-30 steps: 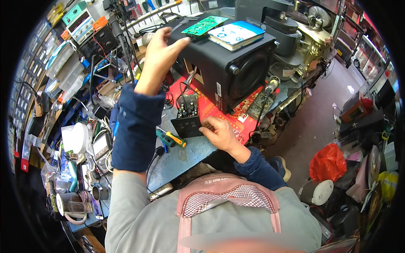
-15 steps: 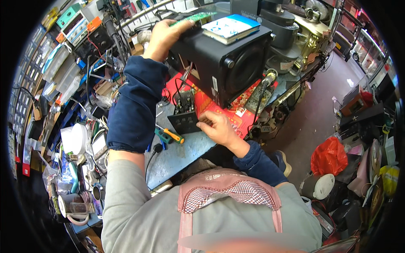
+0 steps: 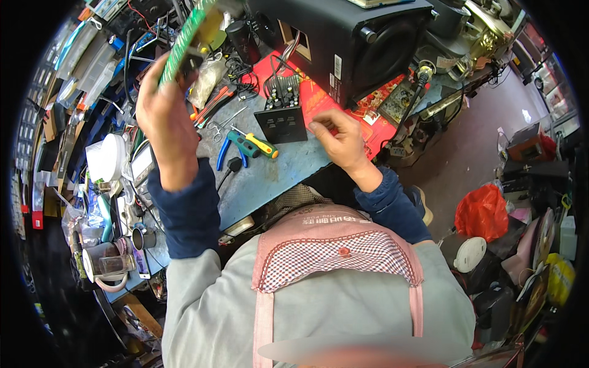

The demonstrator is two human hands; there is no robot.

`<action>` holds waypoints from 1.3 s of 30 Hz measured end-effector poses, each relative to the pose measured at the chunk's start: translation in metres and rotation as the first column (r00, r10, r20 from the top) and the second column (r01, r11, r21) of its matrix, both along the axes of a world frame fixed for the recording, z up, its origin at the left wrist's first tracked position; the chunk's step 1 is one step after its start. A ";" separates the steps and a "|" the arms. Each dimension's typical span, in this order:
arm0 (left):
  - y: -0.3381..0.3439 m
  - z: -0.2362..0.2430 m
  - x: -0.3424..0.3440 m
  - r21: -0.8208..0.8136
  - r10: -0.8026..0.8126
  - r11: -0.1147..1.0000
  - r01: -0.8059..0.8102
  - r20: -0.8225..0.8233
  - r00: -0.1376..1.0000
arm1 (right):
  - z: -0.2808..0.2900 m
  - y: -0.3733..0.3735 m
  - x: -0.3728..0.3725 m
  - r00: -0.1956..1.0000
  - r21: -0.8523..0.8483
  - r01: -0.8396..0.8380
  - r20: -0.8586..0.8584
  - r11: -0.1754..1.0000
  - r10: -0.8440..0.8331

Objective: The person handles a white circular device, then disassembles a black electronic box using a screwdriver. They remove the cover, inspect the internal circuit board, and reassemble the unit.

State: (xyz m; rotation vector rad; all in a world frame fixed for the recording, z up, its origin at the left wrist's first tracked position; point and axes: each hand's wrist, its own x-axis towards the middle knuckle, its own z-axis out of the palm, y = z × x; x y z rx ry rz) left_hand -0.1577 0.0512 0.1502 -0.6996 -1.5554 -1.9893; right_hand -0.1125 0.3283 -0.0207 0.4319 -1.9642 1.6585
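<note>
My left hand (image 3: 161, 104), raised at the upper left, grips a green circuit board (image 3: 184, 44). My right hand (image 3: 331, 138) is curled just right of a black panel (image 3: 276, 126) with attached electronics (image 3: 282, 92); what its fingers may hold is hidden. Wires run from the electronics into an opening in a large black speaker box (image 3: 343, 55). A yellow-and-black screwdriver (image 3: 264, 147), a green-handled tool (image 3: 244, 142) and blue-handled pliers (image 3: 224, 150) lie left of the panel on the blue bench (image 3: 276, 172), with tweezers (image 3: 236, 116) behind them.
Red paper (image 3: 374, 132) lies under the speaker. Clutter crowds the left bench, including a glass pot (image 3: 104, 264) and white round object (image 3: 113, 156). Metal equipment (image 3: 460, 30) stands at the back right. A red bag (image 3: 481, 211) and boxes sit on the floor at right.
My left hand has lifted the green board off the speaker and brought it leftward. My right hand has moved slightly away from the panel's edge. The whole view has shifted.
</note>
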 end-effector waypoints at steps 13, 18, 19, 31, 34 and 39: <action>0.022 -0.015 0.096 -0.816 -0.097 0.407 -0.410 -0.485 0.869 | 0.128 0.027 0.063 0.971 0.675 -0.031 -0.155 0.737 0.182; 0.029 -0.018 0.095 -0.872 -0.198 0.391 -0.294 -0.392 0.898 | 0.119 0.034 0.073 0.990 0.723 0.007 -0.102 0.691 0.097; 0.028 -0.017 0.092 -0.886 -0.213 0.415 -0.206 -0.315 0.925 | 0.118 0.036 0.076 0.995 0.728 -0.007 -0.061 0.686 0.075; 0.077 -0.105 0.049 -0.864 0.474 0.386 -0.323 -0.114 0.873 | 0.003 0.030 0.099 0.858 -0.598 0.006 0.415 0.801 0.303; 0.099 -0.101 0.046 -0.895 0.560 0.280 -0.348 -0.142 0.816 | 0.002 0.035 0.097 0.874 -0.586 -0.023 0.381 0.810 0.300; 0.113 -0.107 0.032 -0.873 0.634 0.343 -0.347 -0.058 0.771 | 0.009 0.036 0.093 0.843 -0.623 -0.127 0.342 0.771 0.415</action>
